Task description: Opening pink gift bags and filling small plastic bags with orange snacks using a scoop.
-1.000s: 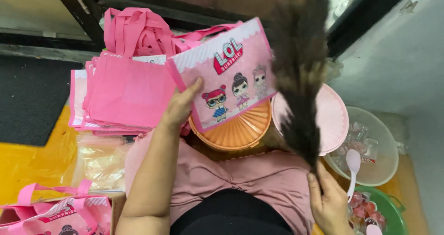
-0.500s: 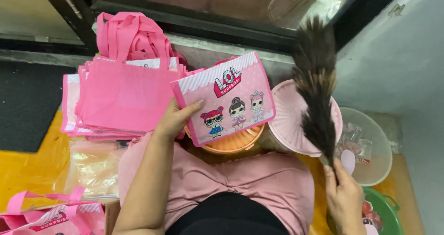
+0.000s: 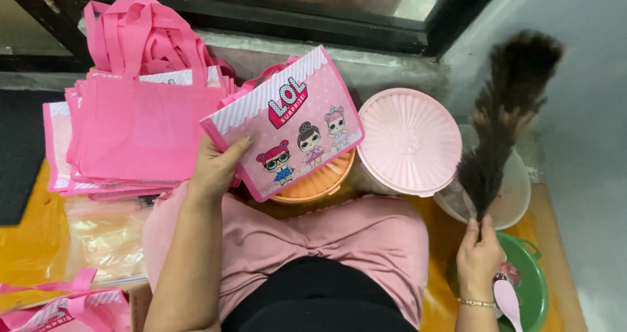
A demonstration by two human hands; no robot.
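My left hand (image 3: 215, 167) grips a pink cartoon-print tote bag (image 3: 287, 123) by its lower left corner, holding it flat and tilted above my lap. My right hand (image 3: 479, 253) holds the handle end of a dark feather duster (image 3: 506, 110), whose plume points up and to the right, away from the bag. A stack of the same pink bags (image 3: 137, 126) lies just left of the held bag, handles bunched at the top.
An orange ribbed lid (image 3: 317, 182) sits under the held bag, next to a pink ribbed lid (image 3: 410, 141). A clear bowl (image 3: 516, 195) and a green basin (image 3: 535, 286) with a pink spoon (image 3: 507, 302) lie at right. Clear plastic bags (image 3: 104, 234) rest on the yellow floor.
The feather duster has swung from over the bag out to the right side. My left hand keeps the bag, now slightly lower and more level.
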